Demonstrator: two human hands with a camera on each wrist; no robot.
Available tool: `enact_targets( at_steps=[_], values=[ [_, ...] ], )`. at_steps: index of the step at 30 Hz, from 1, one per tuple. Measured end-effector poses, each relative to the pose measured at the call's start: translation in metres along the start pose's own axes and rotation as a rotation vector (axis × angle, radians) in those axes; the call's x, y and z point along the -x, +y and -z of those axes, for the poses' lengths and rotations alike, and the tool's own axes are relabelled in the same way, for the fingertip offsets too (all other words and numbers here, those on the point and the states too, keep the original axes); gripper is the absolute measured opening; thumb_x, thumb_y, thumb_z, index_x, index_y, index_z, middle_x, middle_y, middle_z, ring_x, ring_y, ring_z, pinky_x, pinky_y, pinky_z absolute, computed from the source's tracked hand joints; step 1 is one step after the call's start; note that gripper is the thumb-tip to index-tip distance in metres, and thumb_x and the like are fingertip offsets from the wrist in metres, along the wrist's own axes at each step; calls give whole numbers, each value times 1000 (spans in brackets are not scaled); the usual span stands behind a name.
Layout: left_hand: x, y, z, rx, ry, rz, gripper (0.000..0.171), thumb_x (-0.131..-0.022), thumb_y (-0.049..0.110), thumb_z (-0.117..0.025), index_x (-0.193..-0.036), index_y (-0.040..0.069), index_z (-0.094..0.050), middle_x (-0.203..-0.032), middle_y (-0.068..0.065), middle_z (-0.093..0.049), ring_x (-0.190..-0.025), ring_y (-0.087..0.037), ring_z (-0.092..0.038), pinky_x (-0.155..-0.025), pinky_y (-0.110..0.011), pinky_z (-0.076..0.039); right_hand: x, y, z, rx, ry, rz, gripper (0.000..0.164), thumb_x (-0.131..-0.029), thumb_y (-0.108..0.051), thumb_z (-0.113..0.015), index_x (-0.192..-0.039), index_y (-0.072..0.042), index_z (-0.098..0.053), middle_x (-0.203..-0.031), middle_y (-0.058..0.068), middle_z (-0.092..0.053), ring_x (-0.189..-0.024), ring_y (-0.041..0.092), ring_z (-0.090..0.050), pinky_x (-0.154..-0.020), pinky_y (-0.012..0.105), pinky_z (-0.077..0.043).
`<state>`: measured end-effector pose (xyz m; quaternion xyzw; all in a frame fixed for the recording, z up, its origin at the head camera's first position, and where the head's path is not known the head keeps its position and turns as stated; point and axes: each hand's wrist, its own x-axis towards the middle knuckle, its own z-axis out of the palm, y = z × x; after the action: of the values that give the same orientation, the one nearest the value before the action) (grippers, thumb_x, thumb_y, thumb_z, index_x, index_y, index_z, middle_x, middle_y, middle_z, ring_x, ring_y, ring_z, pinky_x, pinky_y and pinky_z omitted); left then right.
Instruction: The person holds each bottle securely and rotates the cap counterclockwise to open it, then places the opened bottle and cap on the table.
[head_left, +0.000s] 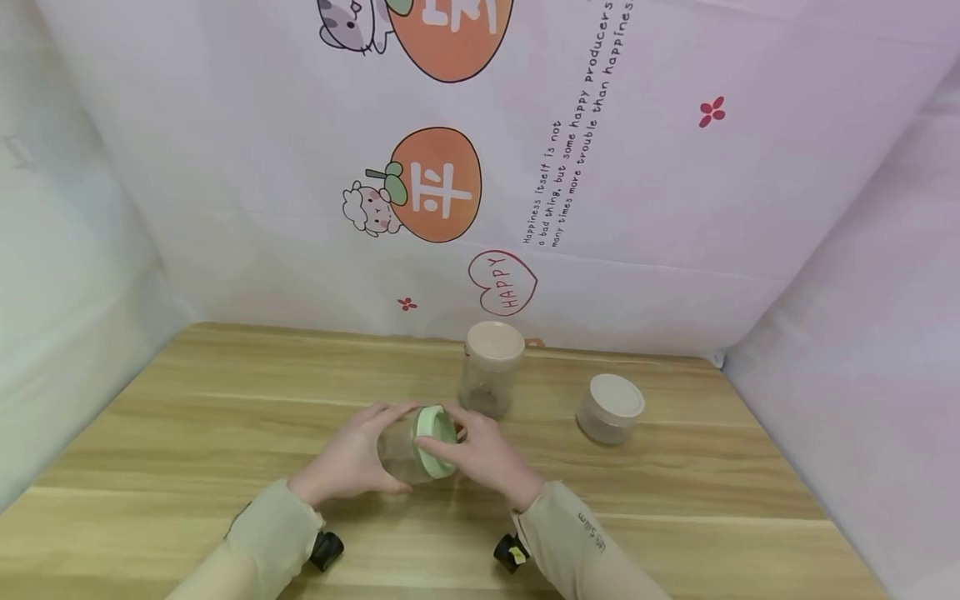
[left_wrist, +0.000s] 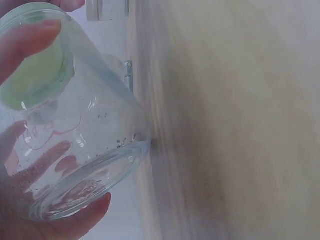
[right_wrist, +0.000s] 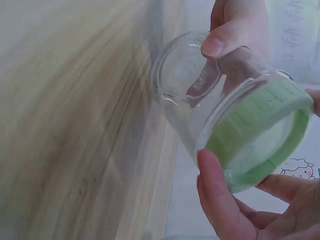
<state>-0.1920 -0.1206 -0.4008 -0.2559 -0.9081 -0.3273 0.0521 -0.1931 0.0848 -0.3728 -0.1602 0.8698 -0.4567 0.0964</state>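
left sleeve [head_left: 273, 533]: pale beige, long, creased
right sleeve [head_left: 566, 537]: matching beige, small dark lettering [head_left: 591, 532] along the forearm
left wrist camera [head_left: 327, 551]: black, stubby, rounded
right wrist camera [head_left: 507, 553]: black, yellow patch [head_left: 517, 555]

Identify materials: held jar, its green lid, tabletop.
Held jar: clear, glossy; likely glass, given thick-looking base and sharp highlights, though plastic possible.
Green lid: probably satin plastic; molded-looking ribs.
Tabletop: wood grain, low sheen; solid or laminate, can't tell.
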Motion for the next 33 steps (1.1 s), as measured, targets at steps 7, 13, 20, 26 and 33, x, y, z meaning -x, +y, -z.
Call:
enact_targets(
  at_steps=[7, 13, 20, 26, 33],
  values=[
    [-4, 0, 1, -1, -8, -31, 101, -52, 29, -92, -140, 15, -44, -119, -8, -56, -106, -28, -55, -85, -50, -50, 1, 0, 5, 91, 4, 34, 80, -79, -43, -74, -141, -3, -43, -115, 16, -58, -83, 20, -58, -63, 33, -54],
    [-3, -4, 2, 20, -18, -20, 102, -52, 29, -92, -141, 15, -43, -119, -6, -55, -107, -26, -54, -86, -50, -49, 3, -2, 9, 228, -3, 168, 79, -73, -41, -79, -139, -12, -48, -120, 8, -53, -97, 20, -54, -77, 33, -51],
    [-4, -2, 7, 32, -20, -5, 102, -52, 27, -91, -141, 15, -43, -122, -11, -55, -108, -30, -54, -86, -50, -50, 3, -4, 14, 226, -65, 285, 79, -73, -25, -82, -142, -14, -44, -132, 9, -46, -114, 24, -51, -79, 31, -56],
    [-2, -3, 7, 15, -19, -3, 103, -53, 29, -91, -142, 13, -42, -122, -9, -55, -106, -30, -55, -84, -49, -50, 4, 0, 16, 414, -65, 471, 80, -71, -23, -83, -141, -20, -46, -142, 9, -42, -126, 26, -45, -98, 42, -48],
    [-2, -2, 4, 29, -24, -7, 102, -53, 28, -91, -141, 15, -42, -120, -8, -55, -103, -28, -55, -82, -46, -51, 1, 13, 21, 559, -37, 721, 77, -65, -19, -86, -135, -18, -53, -143, 11, -41, -130, 27, -41, -103, 39, -43]
  ],
)
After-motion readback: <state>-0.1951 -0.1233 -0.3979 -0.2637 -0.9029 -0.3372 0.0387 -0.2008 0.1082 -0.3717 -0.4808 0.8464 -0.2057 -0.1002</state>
